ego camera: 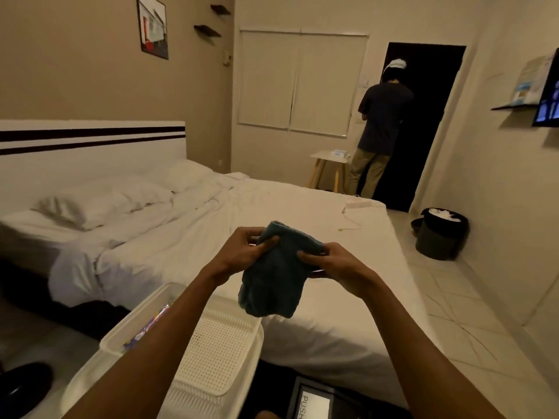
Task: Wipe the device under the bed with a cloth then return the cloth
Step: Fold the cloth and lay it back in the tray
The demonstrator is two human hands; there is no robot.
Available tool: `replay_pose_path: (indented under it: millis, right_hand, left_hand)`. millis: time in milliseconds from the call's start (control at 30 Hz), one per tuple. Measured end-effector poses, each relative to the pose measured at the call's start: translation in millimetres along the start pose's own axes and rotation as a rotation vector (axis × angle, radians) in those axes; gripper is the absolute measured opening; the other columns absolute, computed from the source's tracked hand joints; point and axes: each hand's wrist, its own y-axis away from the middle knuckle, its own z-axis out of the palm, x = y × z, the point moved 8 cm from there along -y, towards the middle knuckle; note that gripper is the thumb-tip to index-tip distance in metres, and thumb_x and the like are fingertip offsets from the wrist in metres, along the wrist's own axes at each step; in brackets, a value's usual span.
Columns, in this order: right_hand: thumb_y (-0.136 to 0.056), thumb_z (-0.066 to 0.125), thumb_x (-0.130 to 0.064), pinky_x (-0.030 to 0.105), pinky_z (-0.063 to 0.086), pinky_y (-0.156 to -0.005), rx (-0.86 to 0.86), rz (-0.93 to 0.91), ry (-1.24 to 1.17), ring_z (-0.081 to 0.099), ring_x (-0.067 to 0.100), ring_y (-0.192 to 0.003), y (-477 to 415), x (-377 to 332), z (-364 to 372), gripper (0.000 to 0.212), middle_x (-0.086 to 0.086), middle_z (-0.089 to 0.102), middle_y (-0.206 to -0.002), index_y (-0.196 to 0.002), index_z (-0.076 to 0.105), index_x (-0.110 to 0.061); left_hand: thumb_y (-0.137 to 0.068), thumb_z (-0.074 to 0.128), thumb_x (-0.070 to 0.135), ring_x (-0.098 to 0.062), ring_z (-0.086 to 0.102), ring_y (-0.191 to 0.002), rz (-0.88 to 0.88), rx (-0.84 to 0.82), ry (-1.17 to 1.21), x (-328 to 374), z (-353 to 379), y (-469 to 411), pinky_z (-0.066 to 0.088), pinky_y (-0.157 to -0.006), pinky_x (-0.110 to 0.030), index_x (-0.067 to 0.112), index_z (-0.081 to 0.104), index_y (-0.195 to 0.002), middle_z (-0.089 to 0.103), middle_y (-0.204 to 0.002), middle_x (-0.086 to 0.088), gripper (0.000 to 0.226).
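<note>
A dark teal cloth (272, 279) hangs in front of me above the foot of the bed (332, 237). My left hand (245, 251) pinches its upper left edge and my right hand (326, 261) grips its upper right edge, so both hands hold it up. Low at the bottom centre, at the foot of the bed, lies a dark flat device (314, 400) with a white panel reading "PUSH". The space under the bed is dark and I cannot see into it.
A white perforated plastic basket (211, 343) sits at the bed's near left corner. A black bin (441, 234) stands on the tiled floor at right. A person (381, 125) stands by the dark doorway beside a small white table (329, 160). A white cable lies on the bed.
</note>
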Motion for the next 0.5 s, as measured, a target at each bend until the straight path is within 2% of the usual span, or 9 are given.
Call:
replay_pose_path:
  millis: [100, 167, 233, 300, 367, 500]
  right_hand:
    - [-0.086, 0.073, -0.029, 0.028, 0.060, -0.077, 0.041, -0.053, 0.002, 0.070, 0.017, -0.094, -23.2, -5.1, 23.0, 0.022, 0.003, 0.075, -0.100, -0.104, 0.071, -0.016]
    - [-0.086, 0.073, -0.026, 0.024, 0.059, -0.068, 0.071, -0.118, -0.027, 0.071, 0.013, -0.087, -38.2, -16.5, 38.5, 0.015, -0.002, 0.075, -0.095, -0.100, 0.071, -0.021]
    - [-0.086, 0.073, -0.025, 0.023, 0.059, -0.065, 0.070, -0.160, 0.061, 0.071, 0.014, -0.086, -53.8, -21.6, 58.7, 0.018, 0.001, 0.074, -0.095, -0.101, 0.072, -0.016]
    - [-0.086, 0.073, -0.024, 0.024, 0.060, -0.066, 0.077, -0.169, 0.144, 0.069, 0.017, -0.088, -67.5, -15.5, 77.7, 0.024, 0.006, 0.072, -0.097, -0.105, 0.072, -0.009]
    - [-0.087, 0.072, -0.022, 0.022, 0.059, -0.064, 0.094, -0.177, 0.126, 0.068, 0.016, -0.089, -80.5, -7.2, 89.4, 0.024, 0.006, 0.072, -0.098, -0.107, 0.071, -0.008]
    - [-0.089, 0.070, -0.022, 0.022, 0.059, -0.063, 0.078, -0.132, 0.145, 0.067, 0.015, -0.089, -103.0, 19.5, 109.4, 0.023, 0.005, 0.071, -0.099, -0.108, 0.070, -0.009]
  left_hand:
    - [-0.090, 0.064, 0.042, -0.011, 0.071, -0.097, -0.023, 0.046, -0.028, -23.8, -32.3, 1.6, 0.061, -0.083, -0.030, 0.032, 0.073, -0.110, 0.076, -0.102, 0.008, 0.025]
    - [-0.092, 0.063, 0.037, -0.014, 0.071, -0.096, -0.030, 0.105, -0.012, -39.0, -56.7, 2.3, 0.061, -0.081, -0.030, 0.027, 0.073, -0.113, 0.076, -0.102, 0.004, 0.025]
    - [-0.094, 0.063, 0.032, -0.016, 0.071, -0.099, -0.043, 0.125, -0.035, -55.6, -75.3, 3.7, 0.061, -0.081, -0.029, 0.022, 0.073, -0.115, 0.076, -0.103, 0.001, 0.025]
    - [-0.094, 0.063, 0.025, -0.016, 0.071, -0.098, -0.067, 0.139, -0.043, -73.7, -87.5, 8.1, 0.059, -0.077, -0.023, 0.016, 0.073, -0.114, 0.076, -0.103, -0.003, 0.023]
    - [-0.095, 0.062, 0.022, -0.014, 0.072, -0.094, -0.068, 0.160, -0.046, -87.4, -97.6, 7.9, 0.058, -0.074, -0.020, 0.011, 0.072, -0.114, 0.075, -0.101, -0.007, 0.024]
    - [-0.094, 0.063, 0.021, -0.003, 0.071, -0.086, -0.099, 0.113, -0.076, -115.9, -107.7, 5.0, 0.056, -0.072, -0.018, 0.012, 0.072, -0.114, 0.075, -0.099, -0.002, 0.024]
